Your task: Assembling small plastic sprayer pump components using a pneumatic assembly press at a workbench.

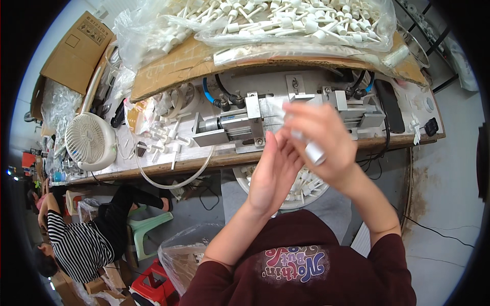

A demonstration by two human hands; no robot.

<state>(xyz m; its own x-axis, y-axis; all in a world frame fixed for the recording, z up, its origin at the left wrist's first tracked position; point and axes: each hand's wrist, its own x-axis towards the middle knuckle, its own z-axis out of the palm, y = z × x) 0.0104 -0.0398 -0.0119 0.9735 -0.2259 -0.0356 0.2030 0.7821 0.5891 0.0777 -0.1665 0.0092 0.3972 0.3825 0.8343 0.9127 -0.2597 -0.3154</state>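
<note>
My right hand (331,140), partly smeared by motion, is closed around a white plastic stemmed part, whose cylindrical cap (314,153) sticks out below the fingers. Beside it, my left hand (273,176) is held upright with its fingers stretched out and the palm turned toward the right hand. Nothing shows in the left palm, though its fingertips overlap the right hand's area. Both hands are in front of a metal clamping fixture (258,117) with cylinders at its left and right. The hands hide part of the fixture's middle.
Piled white stemmed parts (306,23) lie in clear plastic above a cardboard sheet (173,76). Below the bench edge stands a round basin (293,206) of similar parts. A white fan (91,140) is at left, a black phone (390,104) at right. A person in stripes (81,237) sits lower left.
</note>
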